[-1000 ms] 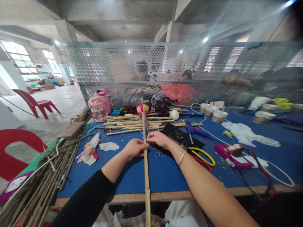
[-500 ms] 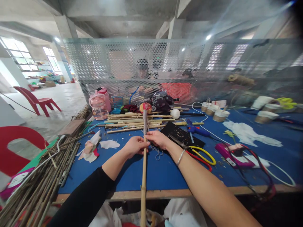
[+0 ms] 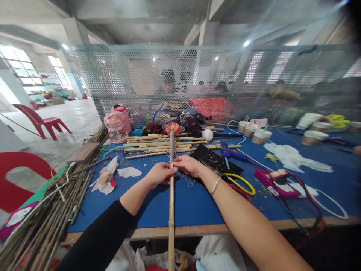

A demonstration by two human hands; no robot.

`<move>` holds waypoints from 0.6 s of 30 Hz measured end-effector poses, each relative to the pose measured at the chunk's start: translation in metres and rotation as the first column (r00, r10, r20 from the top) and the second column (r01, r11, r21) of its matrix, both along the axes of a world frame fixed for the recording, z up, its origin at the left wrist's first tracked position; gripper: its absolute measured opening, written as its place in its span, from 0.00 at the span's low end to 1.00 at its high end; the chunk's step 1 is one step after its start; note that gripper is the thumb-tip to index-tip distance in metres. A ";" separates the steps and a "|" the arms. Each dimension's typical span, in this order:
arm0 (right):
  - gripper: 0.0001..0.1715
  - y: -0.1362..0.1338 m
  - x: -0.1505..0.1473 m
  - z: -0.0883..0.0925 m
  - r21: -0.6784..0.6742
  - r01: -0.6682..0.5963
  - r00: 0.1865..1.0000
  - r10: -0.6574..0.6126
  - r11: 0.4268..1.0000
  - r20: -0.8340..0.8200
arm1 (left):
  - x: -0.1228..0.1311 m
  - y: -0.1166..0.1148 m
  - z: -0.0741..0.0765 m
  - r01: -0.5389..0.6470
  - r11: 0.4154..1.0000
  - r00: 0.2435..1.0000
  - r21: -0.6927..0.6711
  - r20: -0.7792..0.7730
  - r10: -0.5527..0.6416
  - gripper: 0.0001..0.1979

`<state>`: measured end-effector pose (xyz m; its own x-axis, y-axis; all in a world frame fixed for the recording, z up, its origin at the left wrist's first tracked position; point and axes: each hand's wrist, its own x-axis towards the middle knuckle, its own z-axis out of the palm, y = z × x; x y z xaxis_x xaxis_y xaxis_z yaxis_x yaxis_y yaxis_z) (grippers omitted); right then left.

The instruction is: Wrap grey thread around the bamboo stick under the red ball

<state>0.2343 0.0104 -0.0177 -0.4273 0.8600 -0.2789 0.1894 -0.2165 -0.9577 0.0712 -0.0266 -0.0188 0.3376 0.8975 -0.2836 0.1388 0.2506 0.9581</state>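
A long bamboo stick (image 3: 172,210) runs from below the table edge up to the middle of the tabletop. At its far end sits a red and yellow ball-shaped head (image 3: 173,128), with a greyish wrap (image 3: 172,145) on the stick just below it. My left hand (image 3: 163,174) is closed around the stick, thumb on top. Close beside it, my right hand (image 3: 187,165) pinches at the lower end of the wrap. Loose grey string (image 3: 190,181) lies on the table under my right hand; whether the fingers also hold string cannot be seen.
Scissors (image 3: 241,182) with red and yellow handles and a blue glue gun (image 3: 235,153) lie to the right. Bamboo sticks (image 3: 152,145) and a white ball (image 3: 208,134) lie beyond. A pink bottle (image 3: 116,126) stands back left. Thin branches (image 3: 53,210) are piled at left.
The red and yellow head has turned slightly, showing more yellow at its base. Both hands keep their places on the stick. The whole view has shifted a little.
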 end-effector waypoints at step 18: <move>0.11 0.004 -0.006 -0.009 0.262 0.293 0.946 -0.319 0.920 0.064 | 0.002 0.001 -0.002 -0.039 0.997 0.999 0.073 -0.029 0.042 0.22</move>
